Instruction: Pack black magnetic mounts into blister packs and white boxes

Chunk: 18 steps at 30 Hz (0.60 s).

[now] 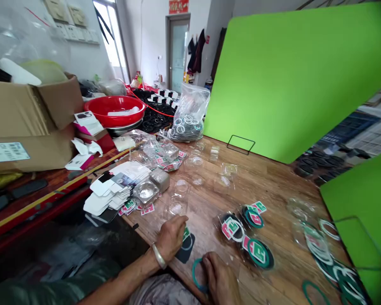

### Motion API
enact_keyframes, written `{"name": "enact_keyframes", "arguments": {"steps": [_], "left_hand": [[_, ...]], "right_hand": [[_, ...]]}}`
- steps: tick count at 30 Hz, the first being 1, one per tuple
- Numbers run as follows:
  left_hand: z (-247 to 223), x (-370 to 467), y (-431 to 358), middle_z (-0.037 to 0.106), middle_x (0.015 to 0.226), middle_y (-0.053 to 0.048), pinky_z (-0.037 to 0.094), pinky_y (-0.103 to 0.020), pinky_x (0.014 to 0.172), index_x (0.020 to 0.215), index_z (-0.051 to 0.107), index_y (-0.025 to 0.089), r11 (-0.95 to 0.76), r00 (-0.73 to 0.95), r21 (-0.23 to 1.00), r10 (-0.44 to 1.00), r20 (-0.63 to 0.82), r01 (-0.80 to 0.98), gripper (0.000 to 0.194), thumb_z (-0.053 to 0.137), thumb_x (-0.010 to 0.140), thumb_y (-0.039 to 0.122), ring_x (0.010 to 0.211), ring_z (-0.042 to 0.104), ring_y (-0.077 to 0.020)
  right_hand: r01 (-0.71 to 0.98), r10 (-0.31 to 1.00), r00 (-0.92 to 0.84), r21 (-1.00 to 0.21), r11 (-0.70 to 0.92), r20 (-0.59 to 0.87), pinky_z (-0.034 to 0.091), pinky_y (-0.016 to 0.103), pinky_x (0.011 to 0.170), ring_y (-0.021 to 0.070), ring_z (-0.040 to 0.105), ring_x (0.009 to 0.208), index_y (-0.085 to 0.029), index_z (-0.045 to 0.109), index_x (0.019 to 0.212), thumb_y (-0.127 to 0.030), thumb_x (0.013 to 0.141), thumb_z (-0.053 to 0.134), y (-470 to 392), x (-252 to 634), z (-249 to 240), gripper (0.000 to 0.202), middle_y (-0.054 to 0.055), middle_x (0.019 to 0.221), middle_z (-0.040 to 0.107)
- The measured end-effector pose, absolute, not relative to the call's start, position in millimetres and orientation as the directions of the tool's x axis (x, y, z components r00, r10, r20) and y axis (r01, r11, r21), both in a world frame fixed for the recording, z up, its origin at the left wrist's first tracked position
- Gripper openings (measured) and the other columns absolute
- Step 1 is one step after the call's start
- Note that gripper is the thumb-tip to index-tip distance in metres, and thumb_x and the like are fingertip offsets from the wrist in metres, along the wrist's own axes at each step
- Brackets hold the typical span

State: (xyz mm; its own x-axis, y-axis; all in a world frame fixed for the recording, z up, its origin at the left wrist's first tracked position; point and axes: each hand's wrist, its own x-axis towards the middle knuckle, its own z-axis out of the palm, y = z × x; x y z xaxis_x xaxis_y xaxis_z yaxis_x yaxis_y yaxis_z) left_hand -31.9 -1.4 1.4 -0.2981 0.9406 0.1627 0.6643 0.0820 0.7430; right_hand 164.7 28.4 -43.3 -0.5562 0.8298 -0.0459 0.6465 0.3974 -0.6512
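Note:
My left hand (172,237), a metal bangle on its wrist, rests at the table's near edge with its fingers curled together. Beside its fingertips lies a dark card (186,250) with a thin pale ring on it and a green-and-white sticker (186,234); whatever the fingers pinch is hidden. My right hand (220,277) is closed on the side of a teal green ring (194,271), just right of the card. Farther right, several clear plastic packs hold black pieces, topped by rings and pink-and-green lettered stickers (258,250).
White flat boxes (114,186) are stacked on the left by clear plastic trays (146,192). Loose rings (320,250) lie at the right beneath a green panel (285,76). At the back stand a bag of rings (189,120), a red basin (114,106) and a carton (19,110).

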Motion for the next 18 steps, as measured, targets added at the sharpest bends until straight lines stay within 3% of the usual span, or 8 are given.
{"name": "enact_keyframes", "arguments": {"steps": [6, 8, 12, 14, 16, 18], "left_hand": [[5.2, -91.7, -32.6, 0.066, 0.082, -0.008, 0.049, -0.031, 0.073, 0.09, 0.067, 0.02, 0.183, -0.431, 0.699, 0.881, 0.196, 0.691, 0.025, 0.043, 0.084, 0.022, 0.078, 0.063, -0.0202], [-4.8, -105.6, -33.3, 0.066, 0.087, -0.009, 0.05, -0.035, 0.076, 0.094, 0.066, 0.019, 0.219, -0.483, 0.688, 0.849, 0.216, 0.692, 0.026, 0.042, 0.082, 0.021, 0.083, 0.063, -0.0229], [-21.6, -108.3, -22.2, 0.062, 0.107, -0.015, 0.048, -0.041, 0.087, 0.115, 0.054, 0.013, 0.229, -0.546, 0.698, 0.793, 0.27, 0.678, 0.036, 0.041, 0.085, 0.028, 0.101, 0.06, -0.0264], [-24.7, -101.3, -17.9, 0.059, 0.114, -0.016, 0.047, -0.043, 0.091, 0.118, 0.051, 0.012, 0.194, -0.538, 0.697, 0.781, 0.316, 0.691, 0.038, 0.043, 0.086, 0.032, 0.107, 0.057, -0.0269], [-25.2, -94.3, -17.7, 0.052, 0.124, -0.016, 0.044, -0.044, 0.096, 0.123, 0.048, 0.014, 0.119, -0.473, 0.644, 0.78, 0.41, 0.755, 0.039, 0.044, 0.088, 0.032, 0.117, 0.051, -0.0267], [-23.2, -90.9, -21.0, 0.045, 0.133, -0.015, 0.041, -0.044, 0.1, 0.128, 0.043, 0.018, 0.036, -0.352, 0.525, 0.781, 0.516, 0.85, 0.04, 0.044, 0.089, 0.027, 0.124, 0.044, -0.0258]], "right_hand": [[0.714, 0.852, -0.524, -0.556, 0.426, -0.02, 0.043, 0.028, 0.063, 0.0213, 0.065, 0.068, -0.024, 0.058, 0.076, -0.038, 0.094, 0.027, 28.5, 161.8, -57.7, 0.039, 0.005, 0.074, 0.067], [0.725, 0.866, -0.499, -0.564, 0.396, -0.034, 0.044, 0.029, 0.063, 0.0218, 0.066, 0.07, -0.024, 0.061, 0.081, -0.034, 0.093, 0.031, 33.0, 150.9, -50.9, 0.034, 0.006, 0.077, 0.069], [0.578, 0.863, -0.504, -0.727, 0.371, 0.039, 0.05, 0.029, 0.073, 0.0225, 0.065, 0.087, -0.018, 0.063, 0.101, -0.022, 0.087, 0.037, 47.8, 114.9, -33.2, 0.029, 0.011, 0.096, 0.068], [0.458, 0.864, -0.499, -0.828, 0.322, 0.06, 0.053, 0.027, 0.066, 0.0194, 0.066, 0.078, -0.016, 0.061, 0.108, -0.019, 0.086, 0.037, 53.9, 95.9, -29.9, 0.033, 0.011, 0.095, 0.067], [0.36, 0.876, -0.468, -0.879, 0.313, 0.12, 0.055, 0.026, 0.063, 0.0168, 0.066, 0.074, -0.015, 0.059, 0.113, -0.016, 0.085, 0.036, 58.1, 80.8, -32.7, 0.036, 0.01, 0.094, 0.065], [0.334, 0.873, -0.414, -0.849, 0.409, 0.257, 0.055, 0.031, 0.079, 0.0187, 0.065, 0.093, -0.016, 0.057, 0.118, -0.014, 0.085, 0.038, 60.7, 71.5, -41.0, 0.038, 0.012, 0.107, 0.063]]}}
